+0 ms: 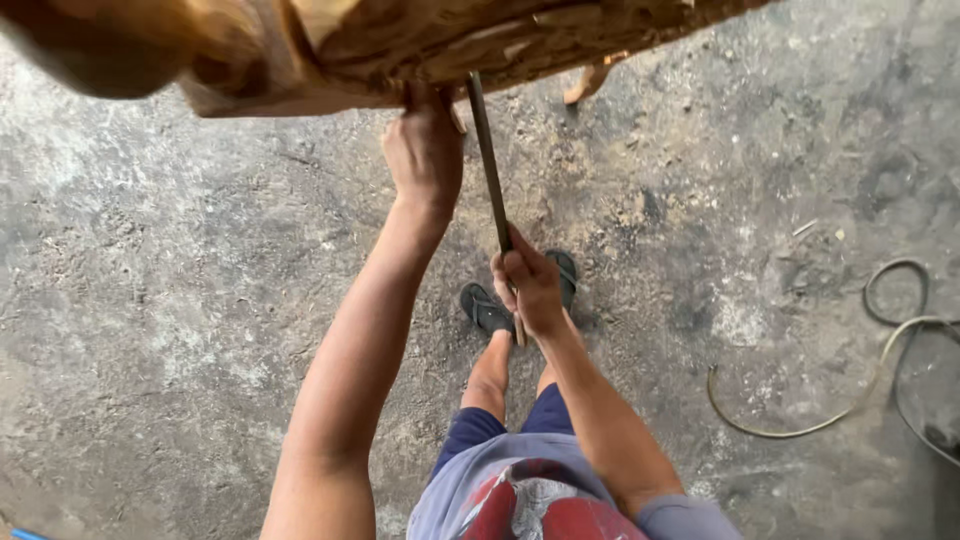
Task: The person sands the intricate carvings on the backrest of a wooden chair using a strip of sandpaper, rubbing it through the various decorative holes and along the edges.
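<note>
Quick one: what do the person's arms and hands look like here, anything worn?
Both arms are bare from the upper arm down. No gloves, rings, watch or bands show on the left hand or the right hand. A short grey sleeve covers the right upper arm; the left shoulder is out of frame.

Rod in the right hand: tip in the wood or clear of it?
Against the wood. The rod runs from the right hand up to the wood's lower edge; depth cannot be told.
</note>
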